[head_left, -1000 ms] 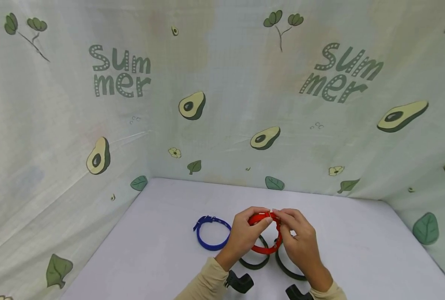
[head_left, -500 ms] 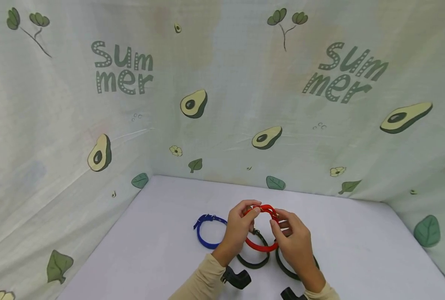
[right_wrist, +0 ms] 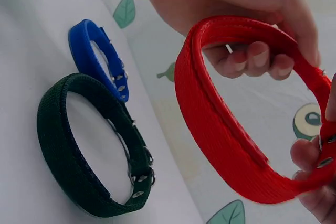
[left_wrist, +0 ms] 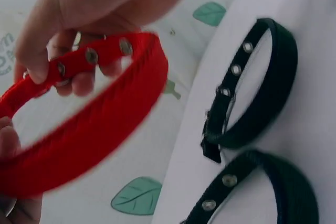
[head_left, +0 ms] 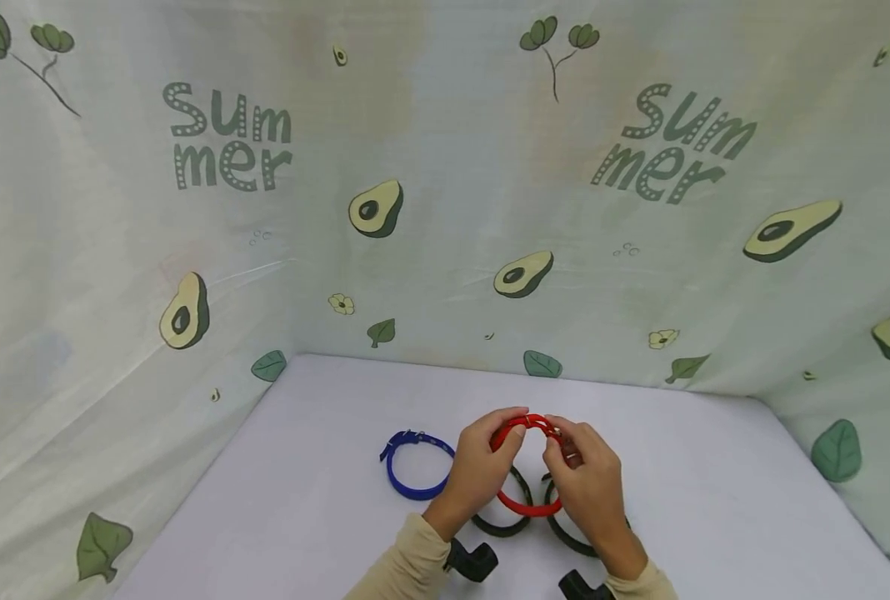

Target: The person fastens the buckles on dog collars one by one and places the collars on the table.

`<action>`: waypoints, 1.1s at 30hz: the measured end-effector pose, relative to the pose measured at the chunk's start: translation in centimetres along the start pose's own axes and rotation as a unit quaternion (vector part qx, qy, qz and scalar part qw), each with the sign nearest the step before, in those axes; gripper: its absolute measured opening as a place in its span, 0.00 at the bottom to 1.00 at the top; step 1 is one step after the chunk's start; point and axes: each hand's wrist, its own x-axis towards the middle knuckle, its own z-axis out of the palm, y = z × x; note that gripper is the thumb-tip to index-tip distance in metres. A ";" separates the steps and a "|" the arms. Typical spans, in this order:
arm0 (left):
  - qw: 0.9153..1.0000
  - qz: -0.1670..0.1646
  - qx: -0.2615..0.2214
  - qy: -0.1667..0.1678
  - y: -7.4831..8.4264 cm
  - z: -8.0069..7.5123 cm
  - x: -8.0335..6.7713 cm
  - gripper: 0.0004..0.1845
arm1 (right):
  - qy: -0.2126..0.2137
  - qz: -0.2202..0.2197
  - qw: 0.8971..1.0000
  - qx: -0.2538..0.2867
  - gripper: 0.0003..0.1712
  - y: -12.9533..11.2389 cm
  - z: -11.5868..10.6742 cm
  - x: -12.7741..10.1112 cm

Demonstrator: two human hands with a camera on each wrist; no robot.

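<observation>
Both hands up off the table, working one red woven-nylon collar loop (head_left: 523, 467) with metal eyelets. Left hand (head_left: 482, 471) pinching the top of the loop, thumb over the eyelet strip, fingers curled behind. Right hand (head_left: 583, 483) curled onto the other side of the same stretch, fingertips right by the buckle end. Held just above the white tabletop (head_left: 715, 483), over two dark green woven collars (head_left: 501, 523) lying flat beside each other. Blue studded collar (head_left: 411, 467) off to the left, untouched. Avocado-print cloth backdrop (head_left: 445, 208) all around.

Best guess, fiddling with the fastening. Worth keeping both pinches close together so the strap end stays stiff, and tilting the loop toward the eyes. Can't make out the buckle itself, too hidden by fingers.
</observation>
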 end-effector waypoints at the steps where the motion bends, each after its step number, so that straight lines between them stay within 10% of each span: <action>1: 1.000 0.020 0.020 -0.003 -0.1 0.0 0.0 0.16 | 0.003 -0.003 1.000 -0.001 0.18 0.1 -0.1 0.0; 13: 0.975 0.096 0.196 -0.044 0.0 -0.8 0.3 0.17 | 0.003 -0.020 1.000 -0.019 0.18 0.6 -0.7 0.0; 23: 0.955 0.066 0.289 -0.031 0.3 -0.9 0.0 0.13 | -0.011 -0.026 0.999 -0.018 0.20 0.6 -1.3 -0.1; 33: 0.943 0.050 0.325 -0.045 0.5 1.6 0.3 0.11 | -0.085 0.166 0.982 0.014 0.16 1.5 -3.6 -0.9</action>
